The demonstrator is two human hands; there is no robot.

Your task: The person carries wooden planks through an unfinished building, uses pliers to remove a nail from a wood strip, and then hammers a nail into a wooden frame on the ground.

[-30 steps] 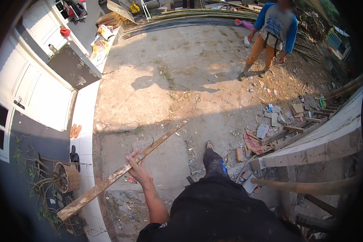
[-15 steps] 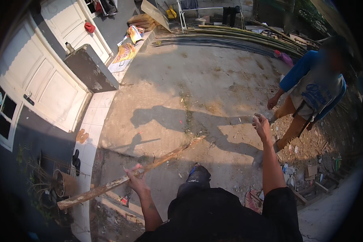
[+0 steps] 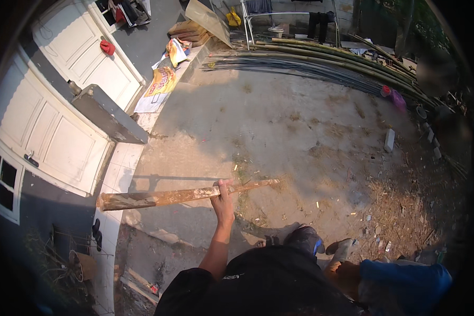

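Note:
My left hand is closed around a long wooden pole, gripping it right of its middle. The pole is held roughly level above the ground. Its thick end is on the left, over the tiled step, and it tapers toward the right. Bark or dirt stains its surface in brown and pale patches. My right hand is out of the picture. Close at my right side stands another person in a blue sleeve and tan trousers.
White doors and a low grey wall line the left, beside the tiled step. Bamboo poles and dark rods lie along the back below a drying rack. A pale block stands at right; debris litters the ground.
The pole has swung closer to level and moved rightward with my left hand. My right hand has left the view. The other person has come from the far right to my side.

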